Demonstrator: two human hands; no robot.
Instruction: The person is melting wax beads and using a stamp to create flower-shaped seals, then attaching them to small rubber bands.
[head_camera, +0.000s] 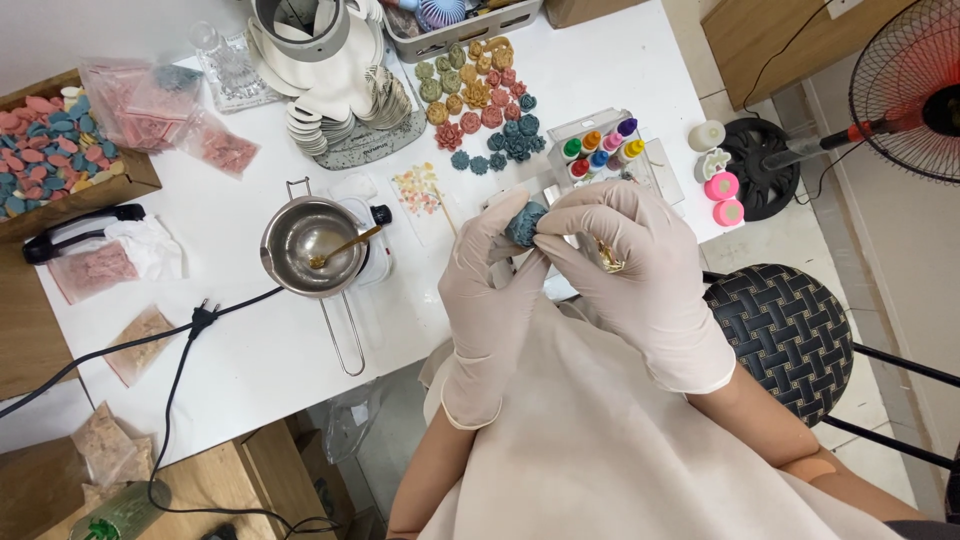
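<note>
Left hand and right hand, both gloved, pinched closed around a small teal flower-shaped piece, held above the white bench edge.

Bare bench lay open left of the hands, crossed only by a black cord. The steel pot and paint bottles crowded the space ahead.

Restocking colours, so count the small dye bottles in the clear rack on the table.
6 show in the clear rack: green cap, orange cap, purple cap, red cap, blue cap, yellow cap. A pink one seems to sit between; the gloved hands may hide more.
</note>
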